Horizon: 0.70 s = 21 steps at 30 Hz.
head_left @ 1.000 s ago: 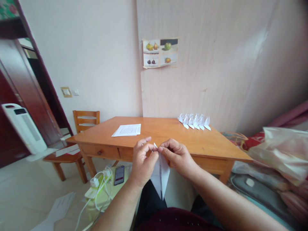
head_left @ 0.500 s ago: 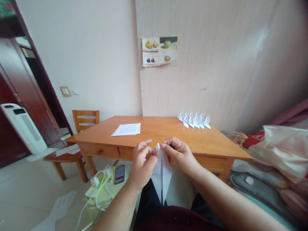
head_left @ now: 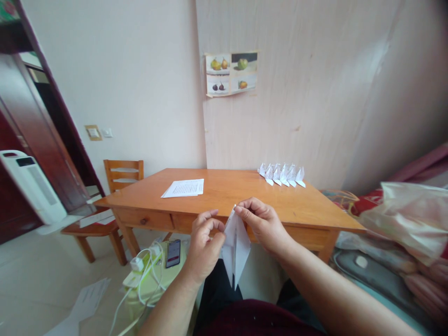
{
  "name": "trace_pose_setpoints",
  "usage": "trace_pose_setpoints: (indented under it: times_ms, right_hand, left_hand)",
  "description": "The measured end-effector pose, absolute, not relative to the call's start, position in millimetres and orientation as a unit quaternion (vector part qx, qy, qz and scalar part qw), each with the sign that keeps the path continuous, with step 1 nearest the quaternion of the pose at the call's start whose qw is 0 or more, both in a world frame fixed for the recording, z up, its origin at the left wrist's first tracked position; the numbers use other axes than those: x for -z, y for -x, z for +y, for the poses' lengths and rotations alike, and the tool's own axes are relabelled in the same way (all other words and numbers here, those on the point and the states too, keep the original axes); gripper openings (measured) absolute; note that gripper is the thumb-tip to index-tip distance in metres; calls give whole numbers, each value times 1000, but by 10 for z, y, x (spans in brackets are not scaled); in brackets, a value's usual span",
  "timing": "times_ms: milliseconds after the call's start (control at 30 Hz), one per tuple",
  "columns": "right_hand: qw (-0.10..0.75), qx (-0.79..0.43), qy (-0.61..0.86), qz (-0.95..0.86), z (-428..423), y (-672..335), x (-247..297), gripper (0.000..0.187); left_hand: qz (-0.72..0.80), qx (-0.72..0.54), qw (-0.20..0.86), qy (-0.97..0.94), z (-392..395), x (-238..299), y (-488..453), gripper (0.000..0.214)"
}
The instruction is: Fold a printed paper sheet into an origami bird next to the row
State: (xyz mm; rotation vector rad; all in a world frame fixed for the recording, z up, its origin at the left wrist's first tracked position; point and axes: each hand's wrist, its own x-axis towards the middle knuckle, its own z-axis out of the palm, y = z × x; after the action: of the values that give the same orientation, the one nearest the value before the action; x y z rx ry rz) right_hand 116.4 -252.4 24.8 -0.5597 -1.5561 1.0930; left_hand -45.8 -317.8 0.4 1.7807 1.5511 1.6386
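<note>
I hold a folded white paper piece [head_left: 236, 247] in the air in front of the wooden table [head_left: 224, 193], its long point hanging down. My left hand [head_left: 205, 245] pinches its left side a little below the top. My right hand [head_left: 261, 223] pinches the small upper tip between thumb and forefinger. Both hands are closed on the paper.
A row of several folded white paper figures [head_left: 282, 174] stands at the table's far right, and a printed sheet [head_left: 184, 188] lies at its left. A wooden chair [head_left: 105, 205], a phone [head_left: 173, 253] with white cables, papers on the floor [head_left: 82, 305] and a plastic bag [head_left: 409, 219] surround me.
My left hand has slid down from the tip to the paper's left side. My right hand has lifted the tip slightly, and the fold has opened a little.
</note>
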Motion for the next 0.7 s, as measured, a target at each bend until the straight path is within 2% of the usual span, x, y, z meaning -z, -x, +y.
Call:
trace_pose_setpoints:
  times_ms: [200,433,533,700]
  right_hand:
    - [539,-479,251,-645,-2530,-1148,-264,29]
    - [523,-466,240,-672,-2560,-1125,-236,26]
    - [508,-471,224,-685,-2571,-1118,-239,26]
    - [530,-453,260,-669,-2540,-1152,-211,43]
  left_hand:
    - [499,-595,184,-603,-3185,35,470,19]
    - [480,-605,174,-611,-3164,-67,424,16]
    - [472,-616,203,-597,-3138,-80,382,15]
    - [450,-659,294,-526,-3102,-33,365,18]
